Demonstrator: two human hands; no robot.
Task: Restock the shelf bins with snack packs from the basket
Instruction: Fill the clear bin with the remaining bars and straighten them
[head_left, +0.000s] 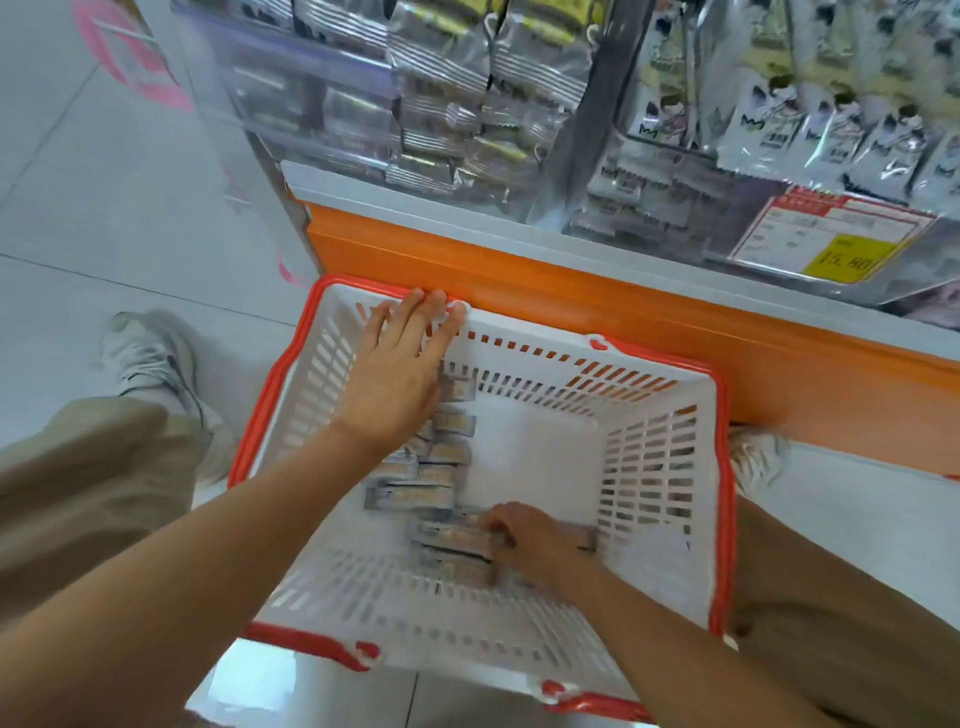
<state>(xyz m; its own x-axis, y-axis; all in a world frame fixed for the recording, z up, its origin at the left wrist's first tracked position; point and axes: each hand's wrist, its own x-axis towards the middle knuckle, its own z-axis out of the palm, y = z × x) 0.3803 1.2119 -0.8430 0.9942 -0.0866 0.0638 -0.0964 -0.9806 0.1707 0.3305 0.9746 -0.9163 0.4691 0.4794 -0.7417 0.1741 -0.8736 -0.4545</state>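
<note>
A white basket (649, 457) with a red rim sits on the floor against the shelf base. Several small grey snack packs (415, 496) lie along its bottom left. My left hand (400, 369) is open, its straight fingers reaching the basket's far rim. My right hand (530, 540) is down inside the basket, fingers curled round a bundle of snack packs (452, 538) near the front. Clear shelf bins (675, 171) above hold silver and white packs.
An orange shelf base (675, 332) runs behind the basket. A price label (831, 234) with a yellow tag hangs on the right bin's front. My legs and shoes (150, 358) flank the basket on the pale tiled floor.
</note>
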